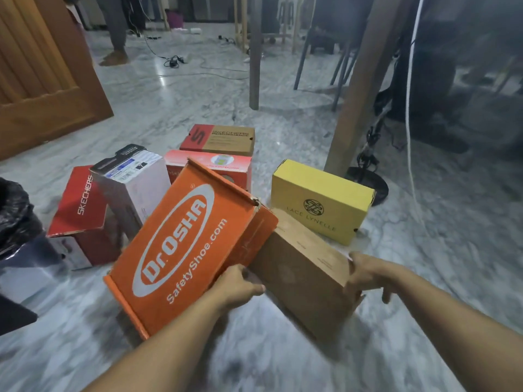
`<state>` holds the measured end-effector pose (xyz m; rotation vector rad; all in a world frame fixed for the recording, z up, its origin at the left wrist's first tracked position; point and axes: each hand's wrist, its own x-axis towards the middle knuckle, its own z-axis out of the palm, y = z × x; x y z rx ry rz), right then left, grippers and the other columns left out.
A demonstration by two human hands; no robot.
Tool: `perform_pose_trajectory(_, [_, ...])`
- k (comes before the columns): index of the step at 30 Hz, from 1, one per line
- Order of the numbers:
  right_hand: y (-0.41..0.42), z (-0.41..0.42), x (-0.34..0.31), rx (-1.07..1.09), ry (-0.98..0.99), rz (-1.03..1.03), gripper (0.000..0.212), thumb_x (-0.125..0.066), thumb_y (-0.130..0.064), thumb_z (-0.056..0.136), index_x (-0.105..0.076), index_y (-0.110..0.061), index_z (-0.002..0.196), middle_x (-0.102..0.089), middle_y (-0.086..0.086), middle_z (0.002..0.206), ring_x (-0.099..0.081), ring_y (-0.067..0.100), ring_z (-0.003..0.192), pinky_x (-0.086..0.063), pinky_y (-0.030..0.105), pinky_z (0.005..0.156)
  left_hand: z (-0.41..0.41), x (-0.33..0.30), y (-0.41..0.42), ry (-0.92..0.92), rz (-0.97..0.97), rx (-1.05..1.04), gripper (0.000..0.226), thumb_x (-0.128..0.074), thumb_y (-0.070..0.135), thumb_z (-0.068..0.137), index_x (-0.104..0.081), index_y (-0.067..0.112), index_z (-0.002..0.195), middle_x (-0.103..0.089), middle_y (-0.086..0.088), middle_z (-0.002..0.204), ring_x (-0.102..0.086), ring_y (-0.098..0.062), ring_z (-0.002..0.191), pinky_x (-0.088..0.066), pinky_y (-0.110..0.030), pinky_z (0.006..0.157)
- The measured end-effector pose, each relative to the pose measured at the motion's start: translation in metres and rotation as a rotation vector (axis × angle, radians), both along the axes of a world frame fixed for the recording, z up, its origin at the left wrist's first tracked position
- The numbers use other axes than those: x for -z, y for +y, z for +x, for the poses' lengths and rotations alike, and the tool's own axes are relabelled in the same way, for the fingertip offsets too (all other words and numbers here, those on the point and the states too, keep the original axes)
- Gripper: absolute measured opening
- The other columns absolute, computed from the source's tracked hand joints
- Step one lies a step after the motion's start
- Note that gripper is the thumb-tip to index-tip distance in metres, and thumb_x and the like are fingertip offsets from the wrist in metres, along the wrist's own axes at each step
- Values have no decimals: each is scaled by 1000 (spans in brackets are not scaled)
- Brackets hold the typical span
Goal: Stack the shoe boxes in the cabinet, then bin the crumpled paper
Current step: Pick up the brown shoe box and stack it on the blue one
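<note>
Left hand (236, 281): grips the near long edge of the orange shoe box (181, 244), close to where the lid meets the brown body; the thumb lies on top and the other fingers curl underneath, out of sight.
Right hand (368, 275): clasps the near right end of the same box's brown cardboard body, fingers wrapped over the corner, one finger hanging loose below.
Orange shoe box: held tilted between both hands above the floor (283, 363); its orange lid, printed "Dr.OSHA SafetyShoe.com", faces up and left, and the plain brown side faces right. One far corner of the lid looks torn.
Yellow box (319, 200): lies flat and closed on the floor just behind the held box, to its right, with a round black emblem and lettering on the front.
Red Skechers box (80, 210): stands at the left with its red lid propped up at a slant.
White box (133, 182): stands on end between the red Skechers box and the orange one, barcode label on top.
Red-and-white box (209, 165): sits behind the orange lid, partly hidden by it.
Red-and-brown Skechers box (220, 138): sits farthest back, closed.
Black bag (14, 213): a crumpled plastic liner at the left edge, beside the red Skechers box.
Wooden door (42, 66): stands at the upper left.
Wooden legs (359, 89): rise from the floor behind the yellow box.
Crumpled paper: cannot tell where it is.
</note>
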<state>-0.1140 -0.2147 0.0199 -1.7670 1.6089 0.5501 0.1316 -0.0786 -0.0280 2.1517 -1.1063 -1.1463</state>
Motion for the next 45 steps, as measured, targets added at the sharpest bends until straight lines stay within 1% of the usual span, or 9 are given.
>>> perform_pose_trajectory(13, [-26,-79,0,135,-71,-38,69,-40,-2,82,-36,-29,145,-44,10,133,-58,34,101,-61,43,64,-50,16,-19,132,19,-60,106,-80,39,65,-27,3,149,-37,-8,152,-47,-25,130,-43,-37,105])
perform_pose_trajectory(16, [-33,-85,3,41,-89,-185,60,-43,-6,89,-41,-24,147,-40,7,149,-51,32,121,-55,35,82,-56,19,-26,211,-4,-87,82,-71,29,86,-27,1,149,-42,-5,144,-58,-21,105,-54,-26,85])
perform_pose_trajectory(19, [-41,-96,18,156,-197,-351,57,-47,-2,88,-47,-18,143,-35,10,154,-47,34,129,-54,36,80,-53,23,-45,214,-70,-175,67,-67,29,90,-37,3,144,-37,-6,150,-51,-25,126,-50,-14,82])
perform_pose_trajectory(22, [-39,-108,40,252,-256,-366,78,-60,-7,86,-22,-18,154,-28,16,155,-38,36,137,-44,45,103,-57,24,-51,290,-7,-183,45,-74,29,69,-60,7,105,-61,-8,119,-64,-23,97,-54,-24,67])
perform_pose_trajectory(25, [-26,-112,61,517,-335,-183,69,-62,-9,85,-28,-17,145,-43,15,137,-54,41,117,-55,45,77,-63,35,-43,323,79,-119,36,-71,17,75,-61,12,109,-62,0,113,-60,-19,97,-47,-30,77])
perform_pose_trajectory(31, [0,-109,66,599,-416,-43,71,-65,-10,83,-30,-38,138,-54,5,123,-61,32,100,-59,48,62,-59,53,-43,398,27,-126,91,-68,11,83,-12,15,155,-16,-1,162,-27,-24,144,-32,-34,106])
perform_pose_trajectory(35, [8,-107,65,624,-481,-36,79,-65,-6,86,-23,-40,144,-55,1,110,-65,37,93,-59,58,68,-57,47,-55,423,-4,-117,95,-73,16,69,-27,14,152,-35,0,151,-38,-22,133,-34,-30,95])
perform_pose_trajectory(39, [13,-103,62,651,-507,-55,82,-64,2,83,-28,-40,143,-53,-4,101,-63,37,92,-57,62,71,-61,43,-57,447,-64,-173,26,-70,2,79,-63,24,91,-61,9,96,-55,-10,90,-43,-26,79])
perform_pose_trajectory(45, [10,-100,29,619,-579,-54,95,-71,4,77,-28,-45,146,-62,9,108,-66,39,93,-58,59,66,-52,21,-39,375,-258,-294,41,-80,15,74,-61,13,109,-65,-4,105,-61,-16,90,-47,-26,74])
